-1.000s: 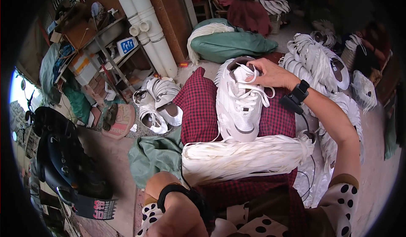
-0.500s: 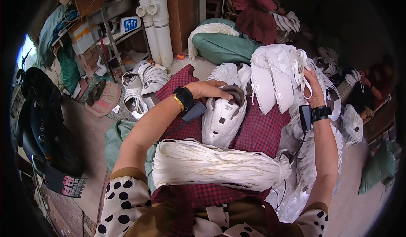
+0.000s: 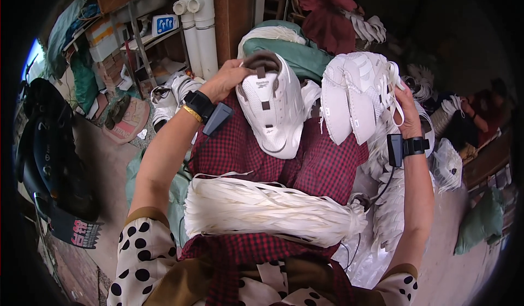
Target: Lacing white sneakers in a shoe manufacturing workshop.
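Observation:
My left hand (image 3: 225,82) grips a white shoe upper (image 3: 273,109) by its dark-lined collar. The upper hangs toe toward me over my lap, its lace holes bare. At the right my right hand (image 3: 404,107) is closed at the side of some nested white uppers (image 3: 352,96), with loose white laces by its fingers; part of its grip is hidden behind them. Across my lap, on a red-and-black checked apron (image 3: 333,161), lies a thick bundle of flat white shoelaces (image 3: 267,208).
More white uppers (image 3: 390,208) are piled beside my right forearm, others (image 3: 177,90) on the floor at the left. Ahead lies a green sack (image 3: 289,57) near white pipes (image 3: 204,27). A dark scooter (image 3: 60,158) stands left. Other people (image 3: 327,11) sit beyond.
My left hand has raised the single upper and brought it left, off the lap and clear of the nested ones. The right hand stays nearly where it was.

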A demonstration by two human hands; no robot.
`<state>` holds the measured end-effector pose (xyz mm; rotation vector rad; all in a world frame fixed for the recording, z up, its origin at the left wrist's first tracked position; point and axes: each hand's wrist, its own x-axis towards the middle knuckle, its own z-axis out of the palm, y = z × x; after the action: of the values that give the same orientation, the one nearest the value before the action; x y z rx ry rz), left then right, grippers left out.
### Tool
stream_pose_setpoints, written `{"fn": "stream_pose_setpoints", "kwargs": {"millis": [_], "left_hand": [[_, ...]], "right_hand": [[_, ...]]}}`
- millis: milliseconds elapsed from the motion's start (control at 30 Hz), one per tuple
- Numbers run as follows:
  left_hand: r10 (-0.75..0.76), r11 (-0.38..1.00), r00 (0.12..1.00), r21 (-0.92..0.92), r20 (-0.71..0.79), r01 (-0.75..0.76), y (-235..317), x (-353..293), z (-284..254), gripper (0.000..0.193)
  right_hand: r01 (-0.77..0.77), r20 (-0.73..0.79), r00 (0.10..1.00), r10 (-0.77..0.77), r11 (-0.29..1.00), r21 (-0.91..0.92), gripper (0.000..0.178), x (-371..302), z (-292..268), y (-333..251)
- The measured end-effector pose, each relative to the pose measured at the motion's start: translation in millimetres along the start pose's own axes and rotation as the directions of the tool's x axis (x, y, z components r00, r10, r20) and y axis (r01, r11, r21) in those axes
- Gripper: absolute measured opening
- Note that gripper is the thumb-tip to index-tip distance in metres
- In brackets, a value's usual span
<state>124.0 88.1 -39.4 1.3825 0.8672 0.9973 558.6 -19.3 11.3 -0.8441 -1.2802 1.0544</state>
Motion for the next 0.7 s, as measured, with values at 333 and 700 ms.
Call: {"fn": "stream_pose_setpoints", "kwargs": {"millis": [333,700], "left_hand": [[0.105,0.945,0.994,-0.314,0.019,-0.094,58.4,-35.9,-154.2,0.032],[-0.254,0.966,0.920,0.034,0.298,0.255,26.3,10.6,-15.1,0.025]], "right_hand": [[0.130,0.364,0.930,0.053,0.878,-0.461,0.038,25.9,115.8,27.8],[0.226,0.523,0.836,0.163,0.768,-0.599,0.044,8.5,136.4,64.0]]}}
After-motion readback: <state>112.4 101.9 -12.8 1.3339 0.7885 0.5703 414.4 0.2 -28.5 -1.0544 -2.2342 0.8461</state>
